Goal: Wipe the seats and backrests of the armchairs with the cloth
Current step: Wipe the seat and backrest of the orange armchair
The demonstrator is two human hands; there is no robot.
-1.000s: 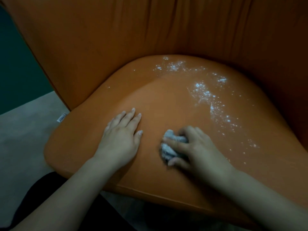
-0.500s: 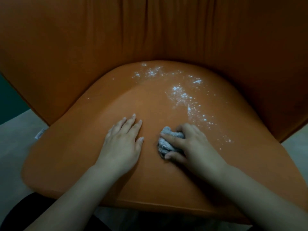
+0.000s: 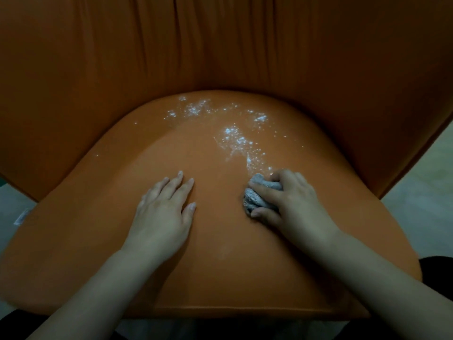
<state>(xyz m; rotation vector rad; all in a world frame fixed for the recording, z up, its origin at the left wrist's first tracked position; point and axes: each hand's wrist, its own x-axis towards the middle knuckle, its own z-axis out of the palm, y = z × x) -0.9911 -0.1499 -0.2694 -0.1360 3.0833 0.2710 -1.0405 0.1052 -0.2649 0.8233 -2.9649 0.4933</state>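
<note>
Nearest: two bare forearms reach in from the bottom edge over the front lip of the rounded orange upholstered seat cushion (image 3: 220, 278). Dark clothing shows at both lower corners.

Left hand (image 3: 164, 214) lies palm down on the seat, fingers straight and slightly spread, holding nothing. Likely a brace, taking body weight and steadying the chair while the other hand works.

Right hand (image 3: 291, 200) sits just right of centre, fingers and thumb curled round a bunched grey-white cloth (image 3: 259, 197), pressing it onto the cushion. Wadding it into a ball probably gives firmer pressure on a small patch. Cloth pokes out on the thumb side only; the rest is hidden under the palm.

Just beyond the cloth: a scatter of white powdery specks (image 3: 235, 138) begins at the fingertips and runs toward the back of the seat, thickest mid-way, thinning to a second cluster near the rear seam. Cushion in front of the hands looks mostly free of specks, bar a faint pale smear.

Farthest: tall pleated orange backrest (image 3: 220, 45) wraps round the seat; no specks visible on it. Pale floor (image 3: 421, 204) at right
</note>
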